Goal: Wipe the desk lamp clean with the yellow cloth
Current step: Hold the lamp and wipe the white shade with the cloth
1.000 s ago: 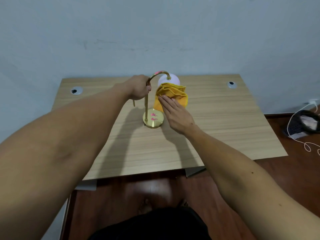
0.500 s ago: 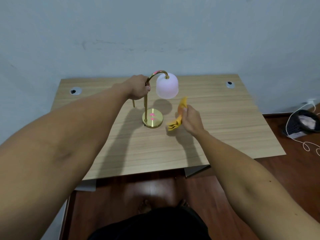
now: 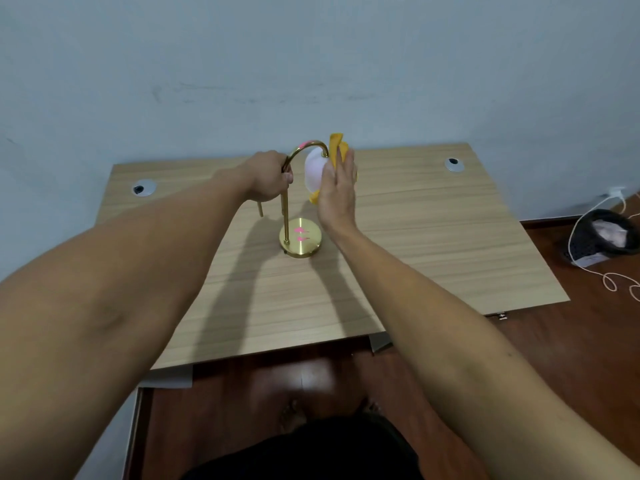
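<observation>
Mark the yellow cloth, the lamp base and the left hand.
yellow cloth (image 3: 335, 144): head view, its top fold above the shade.
lamp base (image 3: 300, 238): head view, middle of the brass disc.
left hand (image 3: 268, 175): head view, back of the hand.

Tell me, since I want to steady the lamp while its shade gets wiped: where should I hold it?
Grip the upright gold stem just below its curve, coming from the left, as the left hand does. The stem is thin enough to wrap, and that side leaves the shade free for the right hand pressing the yellow cloth.
</observation>
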The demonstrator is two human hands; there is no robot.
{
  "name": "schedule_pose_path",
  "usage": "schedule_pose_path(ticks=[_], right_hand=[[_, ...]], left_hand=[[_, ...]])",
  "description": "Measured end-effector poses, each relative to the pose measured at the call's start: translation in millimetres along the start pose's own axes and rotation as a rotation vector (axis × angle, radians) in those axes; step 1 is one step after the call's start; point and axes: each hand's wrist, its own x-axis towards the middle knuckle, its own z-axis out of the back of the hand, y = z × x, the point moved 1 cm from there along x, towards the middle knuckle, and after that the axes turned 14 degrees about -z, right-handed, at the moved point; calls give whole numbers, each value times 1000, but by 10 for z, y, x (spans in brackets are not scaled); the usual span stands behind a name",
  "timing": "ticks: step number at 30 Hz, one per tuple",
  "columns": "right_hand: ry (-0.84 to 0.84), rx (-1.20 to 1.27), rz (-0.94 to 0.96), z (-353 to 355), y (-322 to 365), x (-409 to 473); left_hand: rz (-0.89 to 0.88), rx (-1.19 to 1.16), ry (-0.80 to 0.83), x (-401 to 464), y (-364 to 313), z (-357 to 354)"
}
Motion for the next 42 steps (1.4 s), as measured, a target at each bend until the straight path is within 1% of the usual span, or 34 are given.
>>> schedule_pose_path(ticks=[2, 6, 8, 10, 11, 13, 14, 15, 17, 18, 19, 22, 23, 24, 25, 28, 29, 30, 32, 33, 34, 35, 36, 38, 39, 40, 41, 42], right_hand=[[-59, 11, -8, -128, -130, -68], [-150, 180, -178, -198, -241, -139], [-176, 141, -118, -172, -189, -104], [-180, -12, 17, -132, -120, -15], [-164, -72, 49, -120, -83, 43], [-129, -60, 43, -73, -27, 127], [-131, 2, 5, -37, -20, 173], [-139, 76, -88, 11, -31, 219], [-143, 182, -343, 108, -44, 264], [-136, 191, -388, 129, -41, 253], [-126, 173, -338, 116, -35, 246], [-44, 86, -22, -4, 27, 235], [-23, 73, 2, -24, 36, 275], [-30, 82, -31, -21, 35, 327], [-52, 120, -110, 19, 39, 364], [-85, 226, -470, 197, -20, 463], [-83, 227, -497, 207, -41, 474], [-73, 215, -441, 179, -28, 468], [-55, 166, -217, 80, 33, 433], [-20, 139, -104, 50, 71, 411], [17, 114, -50, 27, 90, 408], [36, 113, -50, 32, 105, 417], [18, 155, -105, 76, 120, 440], [-16, 245, -328, 198, 112, 528], [-19, 257, -443, 249, 104, 538], [-16, 245, -491, 257, 98, 535], [-8, 235, -468, 235, 97, 525], [-3, 226, -385, 195, 104, 512]], left_hand=[[-5, -2, 4, 6, 10, 3], [-13, 4, 12, 18, 33, -8], [-18, 12, 11, 11, 41, -9], [-27, 15, 8, 11, 47, -12], [-31, 17, 7, 11, 45, -10], [-34, 17, 4, 14, 49, -13], [-35, 16, 2, 20, 53, -16], [-38, 14, 1, 23, 53, -19], [-41, 12, 3, 19, 52, -28], [-41, 12, 4, 22, 57, -30], [-40, 14, 4, 25, 60, -26], [-39, 21, 7, 25, 68, -24], [-38, 18, 9, 25, 71, -27], [-36, 11, 9, 28, 76, -35], [-35, 4, 8, 26, 75, -39], [-34, -14, 9, 29, 74, -53], [-35, -14, 8, 30, 77, -53], [-33, -11, 6, 32, 80, -52], [-33, 1, 8, 16, 88, -50], [-35, 5, 10, 13, 89, -49], [-36, 5, 10, 17, 92, -51], [-39, 8, 7, 18, 85, -52], [-40, 11, 6, 20, 79, -52], [-39, 11, 3, 23, 70, -47], [-37, 10, 2, 23, 69, -50], [-35, 11, 1, 23, 72, -50], [-36, 13, 1, 21, 79, -46], [-37, 14, -1, 17, 86, -45]])
